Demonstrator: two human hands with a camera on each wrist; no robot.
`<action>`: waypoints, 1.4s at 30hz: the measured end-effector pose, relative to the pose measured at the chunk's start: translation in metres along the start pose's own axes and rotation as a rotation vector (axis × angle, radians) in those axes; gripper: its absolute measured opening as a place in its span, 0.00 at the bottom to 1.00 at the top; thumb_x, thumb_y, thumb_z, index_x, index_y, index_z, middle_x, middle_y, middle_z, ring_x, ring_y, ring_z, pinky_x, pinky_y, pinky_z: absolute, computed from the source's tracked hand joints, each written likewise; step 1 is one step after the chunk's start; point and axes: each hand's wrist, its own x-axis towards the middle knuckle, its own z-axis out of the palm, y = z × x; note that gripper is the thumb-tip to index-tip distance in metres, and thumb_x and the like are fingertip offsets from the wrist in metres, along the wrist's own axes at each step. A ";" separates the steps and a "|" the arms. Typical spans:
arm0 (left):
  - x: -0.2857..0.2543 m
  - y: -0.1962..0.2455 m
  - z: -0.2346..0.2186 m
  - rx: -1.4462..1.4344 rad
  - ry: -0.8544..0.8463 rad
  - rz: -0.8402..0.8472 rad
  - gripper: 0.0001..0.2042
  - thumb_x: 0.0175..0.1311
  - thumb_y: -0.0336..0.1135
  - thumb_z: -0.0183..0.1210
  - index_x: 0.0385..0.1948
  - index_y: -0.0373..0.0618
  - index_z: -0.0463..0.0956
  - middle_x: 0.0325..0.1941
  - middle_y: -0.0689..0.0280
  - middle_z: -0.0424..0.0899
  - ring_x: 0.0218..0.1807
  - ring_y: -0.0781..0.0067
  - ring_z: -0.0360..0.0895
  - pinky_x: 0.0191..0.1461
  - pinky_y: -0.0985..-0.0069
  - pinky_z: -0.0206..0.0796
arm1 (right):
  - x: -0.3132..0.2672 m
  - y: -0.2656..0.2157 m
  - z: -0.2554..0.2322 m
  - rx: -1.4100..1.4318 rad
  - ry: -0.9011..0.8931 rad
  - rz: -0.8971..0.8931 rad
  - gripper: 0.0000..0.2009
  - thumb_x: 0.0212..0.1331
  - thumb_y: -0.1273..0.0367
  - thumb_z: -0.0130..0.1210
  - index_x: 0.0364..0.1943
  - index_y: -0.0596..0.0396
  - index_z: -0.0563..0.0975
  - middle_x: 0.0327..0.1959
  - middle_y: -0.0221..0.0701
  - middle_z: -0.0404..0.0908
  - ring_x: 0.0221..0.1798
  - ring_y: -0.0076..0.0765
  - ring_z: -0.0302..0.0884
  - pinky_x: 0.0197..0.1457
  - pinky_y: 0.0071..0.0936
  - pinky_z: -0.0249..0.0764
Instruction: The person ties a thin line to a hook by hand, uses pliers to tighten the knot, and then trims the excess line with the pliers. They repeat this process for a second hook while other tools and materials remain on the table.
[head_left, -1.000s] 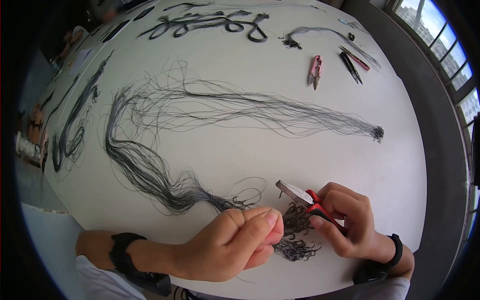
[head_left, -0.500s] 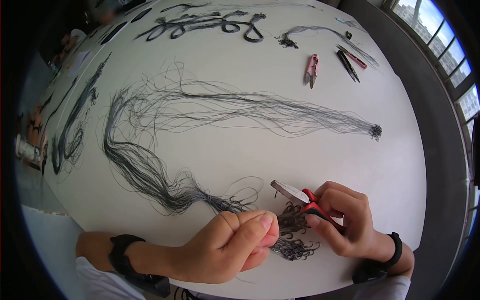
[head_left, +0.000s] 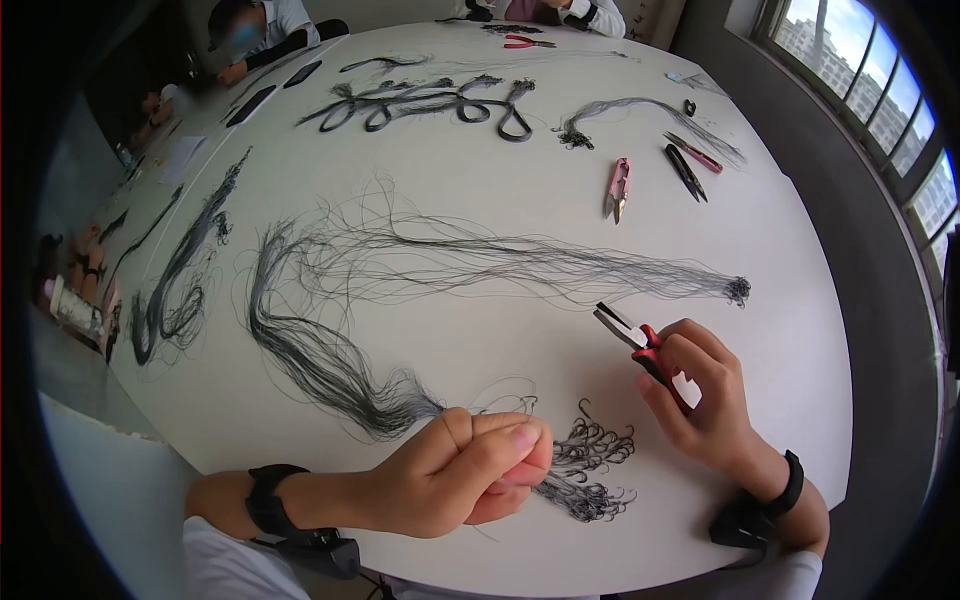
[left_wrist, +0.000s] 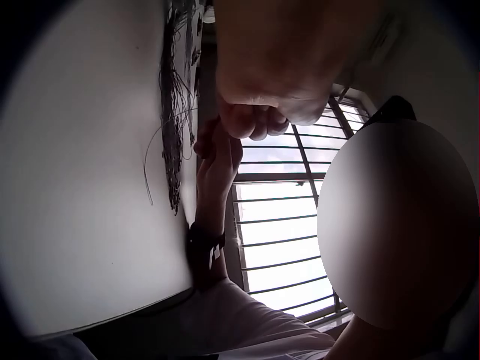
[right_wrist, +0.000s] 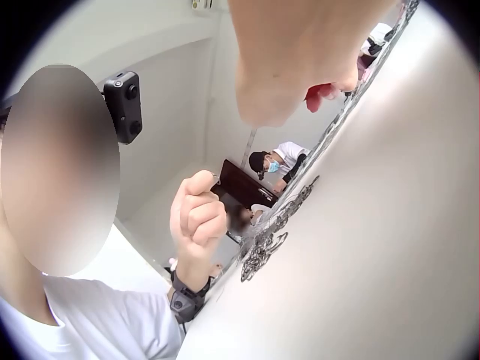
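My left hand (head_left: pixel 460 475) is a curled fist, thumb pressed to the index finger. A tiny dark hook (head_left: pixel 529 403) stands at those fingertips, apparently pinched there. Under and beside this hand lies a bundle of dark strands (head_left: pixel 370 405), with many hooked ends (head_left: pixel 598 447) fanned out to its right. My right hand (head_left: pixel 705 400) grips red-and-black pliers (head_left: pixel 652 362), their metal nose pointing up and left above the table, apart from the hooks. In the right wrist view the left hand (right_wrist: pixel 199 214) is raised off the table; the pliers (right_wrist: pixel 319 96) are mostly hidden by the right hand.
A long loose strand bundle (head_left: pixel 480 255) crosses the white table (head_left: pixel 480 355) to a dark knot. Farther back lie pink snips (head_left: pixel 618 188), black snips (head_left: pixel 686 172), looped dark bundles (head_left: pixel 420 103) and another strand bundle (head_left: pixel 190 260) at left. People sit at the far side.
The pliers have moved up and away from my left hand, and the small hook that was at their tip no longer shows there. The head view has tilted up, showing more of the far side.
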 end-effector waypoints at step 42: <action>0.006 -0.017 0.011 0.944 0.116 0.697 0.07 0.47 0.19 0.61 0.30 0.37 0.77 0.30 0.60 0.79 0.29 0.70 0.79 0.31 0.80 0.71 | -0.025 -0.045 -0.007 1.080 -0.483 0.209 0.05 0.57 0.78 0.50 0.34 0.62 0.77 0.31 0.32 0.78 0.31 0.23 0.74 0.39 0.21 0.70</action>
